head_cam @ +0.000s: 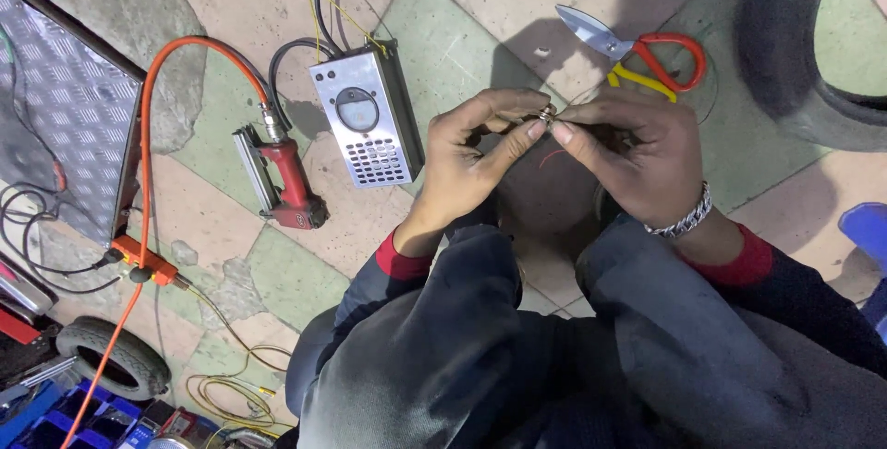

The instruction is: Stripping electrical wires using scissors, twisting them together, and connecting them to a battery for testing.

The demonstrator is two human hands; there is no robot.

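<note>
Hands (pixel 545 149) pinching small metal part (pixel 546 115), silver box (pixel 368 116) left

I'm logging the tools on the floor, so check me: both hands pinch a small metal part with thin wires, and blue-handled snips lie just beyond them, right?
Not quite. In the head view the snips have red and yellow handles, not blue. The rest holds: the left hand and right hand pinch a small metal part with thin wires, and the snips lie on the tiled floor just beyond them.

Small metal part (pixel 546 116) pinched between fingertips of left hand (pixel 476 158) and right hand (pixel 637 158): too small to identify. Tyre (pixel 795 52) cut by top and right edges.
</note>
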